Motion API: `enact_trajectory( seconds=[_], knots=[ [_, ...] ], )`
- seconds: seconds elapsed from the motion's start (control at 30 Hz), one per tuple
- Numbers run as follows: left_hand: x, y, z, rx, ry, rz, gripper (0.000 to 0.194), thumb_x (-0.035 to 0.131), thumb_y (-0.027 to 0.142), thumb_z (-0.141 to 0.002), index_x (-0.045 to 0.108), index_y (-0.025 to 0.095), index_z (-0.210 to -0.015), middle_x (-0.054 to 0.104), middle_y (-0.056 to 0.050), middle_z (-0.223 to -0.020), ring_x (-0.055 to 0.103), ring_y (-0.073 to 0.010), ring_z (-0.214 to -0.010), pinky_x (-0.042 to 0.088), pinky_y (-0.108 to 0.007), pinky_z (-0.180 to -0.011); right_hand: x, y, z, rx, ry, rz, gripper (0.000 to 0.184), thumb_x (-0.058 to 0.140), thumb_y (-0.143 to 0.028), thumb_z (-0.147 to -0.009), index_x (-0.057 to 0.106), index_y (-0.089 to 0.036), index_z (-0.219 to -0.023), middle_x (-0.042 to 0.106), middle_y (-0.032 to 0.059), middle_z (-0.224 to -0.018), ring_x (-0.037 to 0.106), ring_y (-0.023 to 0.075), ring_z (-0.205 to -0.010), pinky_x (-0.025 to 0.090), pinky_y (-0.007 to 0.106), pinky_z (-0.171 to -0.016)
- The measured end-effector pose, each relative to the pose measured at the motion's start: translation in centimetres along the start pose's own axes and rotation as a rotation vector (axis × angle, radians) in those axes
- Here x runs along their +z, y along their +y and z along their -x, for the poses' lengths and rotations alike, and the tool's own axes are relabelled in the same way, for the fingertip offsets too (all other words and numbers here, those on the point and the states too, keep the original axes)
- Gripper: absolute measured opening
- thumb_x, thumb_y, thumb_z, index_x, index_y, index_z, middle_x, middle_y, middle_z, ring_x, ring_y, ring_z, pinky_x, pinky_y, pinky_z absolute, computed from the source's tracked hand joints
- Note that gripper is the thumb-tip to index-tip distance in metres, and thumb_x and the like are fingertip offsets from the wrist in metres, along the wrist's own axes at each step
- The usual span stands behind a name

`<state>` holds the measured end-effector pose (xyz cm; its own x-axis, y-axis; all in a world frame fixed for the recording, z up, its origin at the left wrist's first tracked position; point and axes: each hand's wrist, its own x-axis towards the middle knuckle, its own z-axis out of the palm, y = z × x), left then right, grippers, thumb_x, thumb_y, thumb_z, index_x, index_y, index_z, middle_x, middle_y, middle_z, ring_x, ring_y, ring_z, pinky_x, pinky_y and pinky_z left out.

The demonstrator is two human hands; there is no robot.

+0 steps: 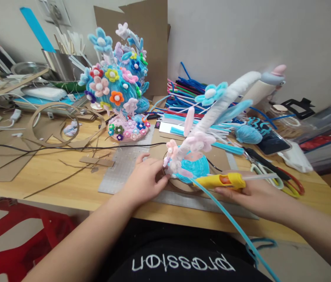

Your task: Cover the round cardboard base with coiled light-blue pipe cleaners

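Note:
My right hand (252,192) is wrapped round a yellow hot glue gun (224,180), with a clear glue stick out of its back. The gun's nozzle points left at a round blue pipe-cleaner base (196,166). From this base a white wrapped stem (209,113) rises, tilted to the right, bearing pink and blue fuzzy flowers. My left hand (146,178) grips the piece at its lower left edge, thumb and fingers closed there. A light blue pipe cleaner (232,219) runs from the base, past the nozzle, down toward my lap.
Behind stands a flower-covered blue pipe-cleaner piece (114,88) on a pink base. Bundled pipe cleaners (189,94) lie at the back. Scissors (266,176), pliers and a phone (274,141) lie right; cardboard rings (53,125) and a black cable (74,147) lie left.

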<state>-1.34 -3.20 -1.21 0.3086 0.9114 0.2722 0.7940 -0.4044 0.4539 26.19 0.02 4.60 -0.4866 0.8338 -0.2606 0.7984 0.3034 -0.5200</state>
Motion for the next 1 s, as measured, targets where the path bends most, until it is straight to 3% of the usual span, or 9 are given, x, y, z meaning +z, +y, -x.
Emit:
enact_trajectory(
  seconds=[0.2,0.37,0.57,0.73,1.0],
  knots=[
    [0.0,0.1,0.0,-0.002,-0.005,0.003,0.019,0.053,0.024,-0.085,0.06,0.024,-0.103,0.068,-0.002,-0.095,0.061,-0.0196,-0.091,0.022,-0.046,-0.106,-0.7,0.6,0.1,0.093,-0.092,-0.034,0.04,0.05,-0.056,-0.079,0.069,-0.025,-0.097,0.074,0.0048,-0.096,0.068,0.03,-0.092,0.055,0.04,-0.084],
    [-0.1,0.1,0.0,-0.009,-0.007,-0.002,0.017,0.053,0.025,-0.086,0.06,0.025,-0.101,0.068,-0.001,-0.095,0.061,-0.02,-0.091,0.022,-0.046,-0.106,-1.5,0.7,0.3,0.021,-0.095,-0.048,0.037,0.051,-0.054,-0.083,0.07,-0.025,-0.096,0.074,0.0038,-0.09,0.069,0.0286,-0.085,0.056,0.039,-0.077],
    [-0.2,0.2,-0.1,-0.015,-0.008,0.0,0.019,0.052,0.024,-0.086,0.061,0.025,-0.103,0.069,-0.001,-0.096,0.061,-0.0202,-0.092,0.022,-0.046,-0.106,-2.3,1.8,0.2,0.049,-0.137,-0.01,0.035,0.052,-0.054,-0.085,0.069,-0.03,-0.106,0.074,-0.0001,-0.095,0.068,0.0269,-0.086,0.054,0.036,-0.075],
    [-0.2,0.3,-0.1,-0.011,-0.015,-0.003,0.018,0.051,0.025,-0.087,0.061,0.025,-0.103,0.069,-0.002,-0.095,0.061,-0.0203,-0.091,0.021,-0.046,-0.106,-3.2,1.6,0.1,0.071,-0.162,0.102,0.036,0.051,-0.057,-0.084,0.071,-0.029,-0.099,0.072,0.0,-0.076,0.066,0.0255,-0.069,0.05,0.034,-0.06],
    [-0.3,0.0,-0.3,0.0,-0.027,-0.017,0.016,0.051,0.024,-0.086,0.06,0.025,-0.1,0.07,-0.001,-0.095,0.062,-0.0209,-0.092,0.022,-0.048,-0.105,-4.2,1.1,0.0,0.034,-0.139,0.121,0.039,0.05,-0.056,-0.085,0.071,-0.027,-0.099,0.071,0.0011,-0.077,0.064,0.0228,-0.068,0.049,0.033,-0.06]
  ],
)
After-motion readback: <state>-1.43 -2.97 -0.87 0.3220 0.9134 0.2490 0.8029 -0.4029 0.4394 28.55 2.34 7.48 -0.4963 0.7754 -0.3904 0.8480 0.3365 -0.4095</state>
